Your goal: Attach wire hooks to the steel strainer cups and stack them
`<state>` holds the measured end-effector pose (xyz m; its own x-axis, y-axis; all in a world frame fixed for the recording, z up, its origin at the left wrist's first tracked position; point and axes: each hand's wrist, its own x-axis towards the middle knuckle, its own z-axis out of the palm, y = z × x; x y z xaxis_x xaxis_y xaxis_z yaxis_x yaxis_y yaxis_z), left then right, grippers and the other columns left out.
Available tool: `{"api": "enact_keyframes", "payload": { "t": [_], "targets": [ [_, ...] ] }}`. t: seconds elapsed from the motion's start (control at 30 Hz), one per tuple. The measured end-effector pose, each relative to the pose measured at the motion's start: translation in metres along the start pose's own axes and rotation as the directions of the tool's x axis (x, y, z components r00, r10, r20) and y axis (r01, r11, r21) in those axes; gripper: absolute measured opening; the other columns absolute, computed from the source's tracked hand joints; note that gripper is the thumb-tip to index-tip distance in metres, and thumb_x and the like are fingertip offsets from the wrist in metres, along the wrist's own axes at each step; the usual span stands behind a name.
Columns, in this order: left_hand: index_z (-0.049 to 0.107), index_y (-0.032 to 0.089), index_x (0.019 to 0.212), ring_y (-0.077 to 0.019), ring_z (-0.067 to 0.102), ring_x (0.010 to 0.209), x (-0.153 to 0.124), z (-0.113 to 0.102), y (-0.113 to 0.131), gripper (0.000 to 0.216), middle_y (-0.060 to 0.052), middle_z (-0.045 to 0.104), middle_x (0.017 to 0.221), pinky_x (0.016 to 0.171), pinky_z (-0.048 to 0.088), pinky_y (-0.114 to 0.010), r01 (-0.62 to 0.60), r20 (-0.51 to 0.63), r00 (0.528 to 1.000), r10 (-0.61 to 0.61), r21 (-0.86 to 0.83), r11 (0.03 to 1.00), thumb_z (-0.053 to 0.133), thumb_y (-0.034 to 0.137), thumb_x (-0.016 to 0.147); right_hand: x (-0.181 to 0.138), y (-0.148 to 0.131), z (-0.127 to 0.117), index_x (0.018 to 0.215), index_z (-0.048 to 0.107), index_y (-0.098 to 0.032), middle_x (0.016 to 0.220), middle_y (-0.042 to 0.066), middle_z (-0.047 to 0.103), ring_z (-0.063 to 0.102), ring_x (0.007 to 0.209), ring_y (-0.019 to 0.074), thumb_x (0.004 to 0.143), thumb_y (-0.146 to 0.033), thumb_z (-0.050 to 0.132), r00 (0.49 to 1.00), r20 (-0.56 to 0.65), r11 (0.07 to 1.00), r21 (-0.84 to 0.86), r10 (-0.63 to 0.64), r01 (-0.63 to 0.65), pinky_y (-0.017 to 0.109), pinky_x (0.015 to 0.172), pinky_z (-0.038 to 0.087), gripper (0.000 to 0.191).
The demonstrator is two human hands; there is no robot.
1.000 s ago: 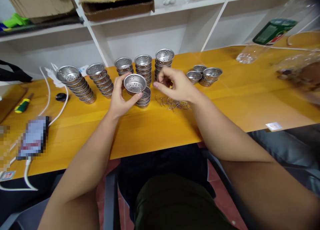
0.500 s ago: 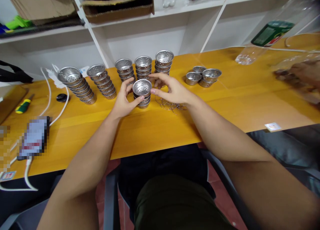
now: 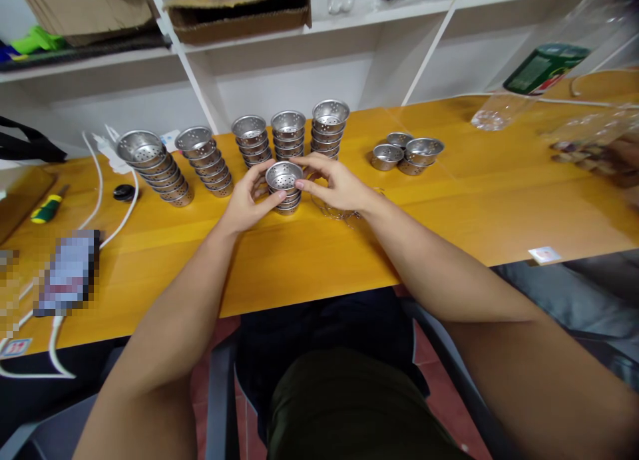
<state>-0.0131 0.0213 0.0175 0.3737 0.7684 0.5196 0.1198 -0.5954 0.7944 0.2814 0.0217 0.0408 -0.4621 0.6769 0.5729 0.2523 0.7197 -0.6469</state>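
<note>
A short stack of perforated metal cups (image 3: 284,187) stands on the orange table (image 3: 309,253). My left hand (image 3: 247,200) grips the stack from the left, thumb against its side. My right hand (image 3: 333,184) closes on it from the right, fingertips on the top cup's rim. Under my right hand lies a pile of thin wire rings (image 3: 344,214), mostly hidden. Behind the hands stand three upright stacks of the same cups (image 3: 288,134).
Two leaning cup stacks (image 3: 154,167) lie at the left, three loose cups (image 3: 407,152) at the right. A screwdriver (image 3: 47,207), white cables (image 3: 117,214) and a blurred item (image 3: 67,273) sit far left. A clear bottle (image 3: 539,67) and another person's hand (image 3: 604,154) are at the right.
My left hand lowered the lifted cup onto the short stack. My right hand moved left from above the wire rings and closed on the stack's top cup.
</note>
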Motion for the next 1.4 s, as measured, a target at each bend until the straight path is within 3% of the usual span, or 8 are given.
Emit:
{"api": "enact_keyframes", "payload": {
  "t": [0.67,0.77,0.87,1.0,1.07,1.2,1.3,1.4],
  "targets": [
    [0.072,0.025,0.160,-0.0406,0.081,0.158,0.004,-0.001,-0.002,0.090,-0.022,0.082,0.167,0.137,0.069,-0.060,0.000,0.004,1.000,-0.001,0.028,1.000,0.092,0.091,0.101,0.002,-0.010,0.001,0.165,0.081,-0.030,0.160,0.018,0.081,0.080,0.142,0.0389,0.106,-0.102,0.074,0.994,0.055,0.996,-0.006,0.093,-0.093,0.063,0.130,0.067,0.093],
    [0.070,0.027,0.168,-0.0434,0.079,0.163,0.003,-0.005,-0.005,0.092,-0.023,0.077,0.174,0.140,0.066,-0.066,-0.016,-0.027,0.999,0.017,0.038,0.999,0.085,0.093,0.105,0.000,-0.009,-0.010,0.169,0.077,-0.029,0.160,0.019,0.081,0.081,0.138,0.0389,0.107,-0.106,0.066,0.995,-0.011,0.993,-0.058,0.103,-0.104,0.063,0.124,0.070,0.100],
    [0.071,0.030,0.170,-0.0438,0.077,0.165,0.003,-0.010,-0.008,0.092,-0.022,0.076,0.178,0.138,0.067,-0.066,0.009,-0.069,0.998,-0.009,-0.001,1.000,0.077,0.098,0.108,0.000,-0.009,-0.054,0.165,0.077,-0.030,0.154,0.018,0.083,0.083,0.131,0.0396,0.118,-0.098,0.054,0.956,-0.252,0.965,-0.176,0.149,-0.196,0.066,0.118,0.070,0.086],
    [0.082,0.025,0.153,-0.0392,0.087,0.146,0.004,-0.011,-0.008,0.089,-0.020,0.087,0.159,0.125,0.074,-0.062,0.078,-0.108,0.991,-0.081,-0.028,0.997,0.061,0.102,0.113,-0.005,0.001,-0.133,0.158,0.077,-0.012,0.155,0.030,0.081,0.081,0.132,0.0327,0.131,-0.042,0.053,0.777,-0.594,0.829,-0.314,0.209,-0.463,0.051,0.120,0.064,0.047],
    [0.086,0.024,0.145,-0.0380,0.089,0.140,0.004,-0.008,-0.007,0.088,-0.019,0.091,0.150,0.125,0.073,-0.061,0.087,-0.125,0.988,-0.087,-0.006,0.996,0.058,0.102,0.114,-0.009,0.010,-0.158,0.170,0.073,-0.007,0.170,0.034,0.073,0.075,0.151,0.0349,0.125,-0.036,0.071,0.761,-0.514,0.647,-0.433,0.395,-0.628,0.050,0.127,0.057,0.053],
    [0.089,0.023,0.133,-0.0369,0.089,0.139,0.004,-0.003,-0.003,0.087,-0.016,0.094,0.140,0.129,0.071,-0.060,0.068,-0.132,0.989,-0.060,0.057,0.996,0.058,0.102,0.114,-0.017,0.031,-0.166,0.191,0.057,-0.006,0.189,0.048,0.049,0.050,0.179,0.0541,0.101,-0.050,0.110,0.621,-0.294,0.295,-0.683,0.726,-0.668,0.065,0.138,0.039,0.113],
    [0.089,0.022,0.134,-0.0355,0.089,0.134,0.004,-0.004,-0.003,0.087,-0.016,0.094,0.136,0.124,0.072,-0.057,0.058,-0.120,0.992,-0.048,0.083,0.995,0.058,0.102,0.115,-0.019,0.044,-0.161,0.185,0.067,-0.014,0.188,0.044,0.054,0.053,0.176,0.0552,0.101,-0.054,0.110,0.575,-0.250,0.218,-0.752,0.779,-0.623,0.067,0.135,0.038,0.103],
    [0.088,0.023,0.136,-0.0341,0.089,0.129,0.004,-0.005,-0.004,0.086,-0.015,0.093,0.134,0.120,0.072,-0.055,0.053,-0.114,0.993,-0.043,0.094,0.994,0.058,0.100,0.116,-0.023,0.054,-0.161,0.174,0.077,-0.013,0.176,0.042,0.067,0.063,0.164,0.0510,0.109,-0.057,0.101,0.622,-0.249,0.247,-0.761,0.743,-0.600,0.066,0.127,0.039,0.083]
  ]
}}
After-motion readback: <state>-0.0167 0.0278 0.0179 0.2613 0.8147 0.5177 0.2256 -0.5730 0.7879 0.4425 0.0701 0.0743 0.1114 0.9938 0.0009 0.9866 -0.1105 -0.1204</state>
